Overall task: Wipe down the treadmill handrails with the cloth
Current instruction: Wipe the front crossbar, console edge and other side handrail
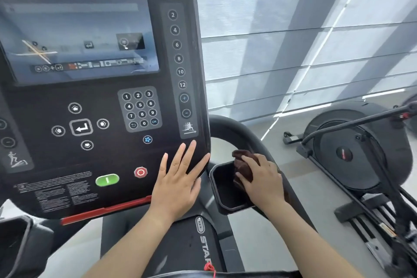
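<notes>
The black treadmill console [94,101] fills the left of the head view. My left hand [178,178] lies flat, fingers spread, on its lower right corner and holds nothing. My right hand [261,178] is closed on a bunched dark brown cloth [243,165], pressed against the right handrail [237,128] at the far rim of the black cup holder [223,189]. The handrail curves up and left behind the console, and my hand and forearm hide its lower run.
An exercise bike [352,149] with a black flywheel housing stands on the grey floor to the right. Pale window blinds [304,29] fill the background. The treadmill's motor cover [203,241] lies below the console, and another cup holder [15,239] sits at the lower left.
</notes>
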The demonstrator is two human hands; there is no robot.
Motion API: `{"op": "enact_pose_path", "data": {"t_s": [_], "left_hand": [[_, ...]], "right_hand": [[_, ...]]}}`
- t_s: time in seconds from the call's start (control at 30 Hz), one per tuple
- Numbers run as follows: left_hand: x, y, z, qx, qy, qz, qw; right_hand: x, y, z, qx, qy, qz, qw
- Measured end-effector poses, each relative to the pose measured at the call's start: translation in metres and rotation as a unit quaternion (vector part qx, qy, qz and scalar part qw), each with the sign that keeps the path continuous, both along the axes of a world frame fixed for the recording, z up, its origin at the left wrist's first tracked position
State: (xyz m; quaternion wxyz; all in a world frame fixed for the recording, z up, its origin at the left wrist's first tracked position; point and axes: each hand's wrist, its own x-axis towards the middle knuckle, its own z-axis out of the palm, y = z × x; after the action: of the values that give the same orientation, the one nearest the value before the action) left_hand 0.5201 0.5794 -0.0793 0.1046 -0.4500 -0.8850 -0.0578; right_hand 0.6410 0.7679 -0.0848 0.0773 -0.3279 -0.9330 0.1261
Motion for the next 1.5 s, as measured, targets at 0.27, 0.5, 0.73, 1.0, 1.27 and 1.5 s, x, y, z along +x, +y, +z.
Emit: {"op": "enact_pose_path", "data": {"t_s": [0.27, 0.5, 0.73, 1.0, 1.27, 1.5], "left_hand": [[0.0, 0.001, -0.001, -0.006, 0.011, -0.005, 1.0], [0.001, 0.002, 0.001, -0.002, 0.013, -0.006, 1.0], [0.001, 0.0, 0.001, -0.007, 0.007, -0.009, 1.0], [0.0, 0.001, 0.001, -0.005, 0.006, -0.009, 1.0], [0.001, 0.0, 0.003, -0.004, 0.006, -0.013, 1.0], [0.001, 0.0, 0.002, -0.008, 0.009, -0.014, 1.0]], "right_hand": [[-0.008, -0.014, 0.006, -0.006, 0.041, 0.088, 0.995], [-0.037, -0.028, 0.011, 0.013, -0.035, 0.137, 0.99], [-0.023, -0.029, 0.023, 0.025, -0.115, 0.222, 0.968], [-0.032, -0.032, 0.029, 0.021, -0.117, 0.214, 0.97], [-0.017, -0.029, 0.025, -0.006, -0.099, 0.223, 0.97], [-0.005, -0.024, 0.026, -0.039, -0.11, 0.239, 0.964]]}}
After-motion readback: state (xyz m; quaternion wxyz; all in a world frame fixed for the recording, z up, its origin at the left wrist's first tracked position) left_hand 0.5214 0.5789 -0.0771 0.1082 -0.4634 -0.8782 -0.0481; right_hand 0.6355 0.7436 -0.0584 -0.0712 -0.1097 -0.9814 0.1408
